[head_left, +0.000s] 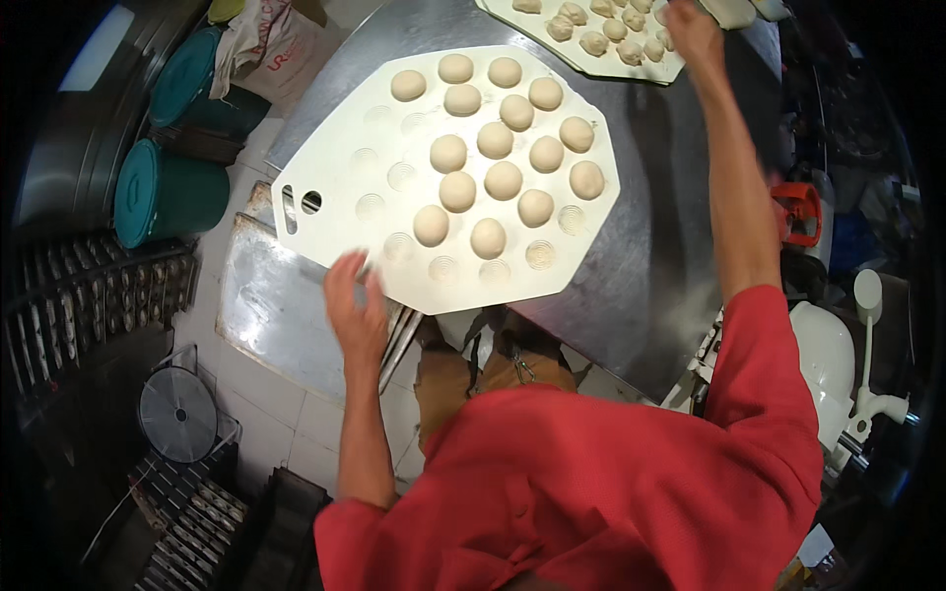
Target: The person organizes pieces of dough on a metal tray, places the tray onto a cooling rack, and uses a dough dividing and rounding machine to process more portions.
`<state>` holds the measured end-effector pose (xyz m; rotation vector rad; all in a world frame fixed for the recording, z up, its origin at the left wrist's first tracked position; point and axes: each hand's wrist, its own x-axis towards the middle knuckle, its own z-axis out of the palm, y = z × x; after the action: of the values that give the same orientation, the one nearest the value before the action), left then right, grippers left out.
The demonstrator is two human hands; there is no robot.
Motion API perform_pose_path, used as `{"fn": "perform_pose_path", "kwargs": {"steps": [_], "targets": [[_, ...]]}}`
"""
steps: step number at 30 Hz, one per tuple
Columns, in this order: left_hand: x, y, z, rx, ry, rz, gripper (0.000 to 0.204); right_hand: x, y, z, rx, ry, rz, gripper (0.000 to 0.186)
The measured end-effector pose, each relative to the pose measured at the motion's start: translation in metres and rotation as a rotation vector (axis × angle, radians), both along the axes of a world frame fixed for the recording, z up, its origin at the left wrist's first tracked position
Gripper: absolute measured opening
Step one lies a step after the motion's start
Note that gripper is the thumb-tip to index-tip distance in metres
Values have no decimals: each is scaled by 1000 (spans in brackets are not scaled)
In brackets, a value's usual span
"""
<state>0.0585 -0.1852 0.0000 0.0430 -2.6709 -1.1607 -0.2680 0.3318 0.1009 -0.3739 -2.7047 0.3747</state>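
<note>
Pale, smooth dough balls (495,140) sat in loose rows on a white board (330,169) in the upper middle of the frame, covering mostly its centre and right side. Shallow ringed hollows (540,255) showed bare along the board's lower edge and on its left side, and a slot and a round hole pierced its left end. The left hand (357,310), slightly blurred, was at the board's lower left edge with its fingers parted and nothing visible in it; whether it touched the rim could not be told. The right hand (693,37) was well apart from it, reaching to the top right of the frame over the corner of a second board (532,24), where smaller, rougher dough pieces (593,42) were grouped closely; its fingertips were too unclear to tell whether they gripped one. Both boards lay on a grey metal table (670,227), the first with its left end jutting past the table's edge. Below that end, a flat metal sheet (271,295) showed at centre left. Two lidded teal bins (172,202) stood at the upper left, beside a pale sack (286,59) with red print. Racked dark trays (94,300) filled the left edge, and a white appliance (820,360) stood at the right. The person wore a red top (611,463).
</note>
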Motion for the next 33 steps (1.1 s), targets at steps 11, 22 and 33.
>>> {"fn": "perform_pose_path", "kwargs": {"steps": [11,22,33], "targets": [[-45,98,20,-181,89,-135,46,234,-147,-60,-436,-398,667,34],[5,137,-3,-377,-87,-566,78,293,-169,-102,33,-311,915,76],[-16,105,23,-317,45,-318,69,276,-161,-82,-261,-95,870,51]]}}
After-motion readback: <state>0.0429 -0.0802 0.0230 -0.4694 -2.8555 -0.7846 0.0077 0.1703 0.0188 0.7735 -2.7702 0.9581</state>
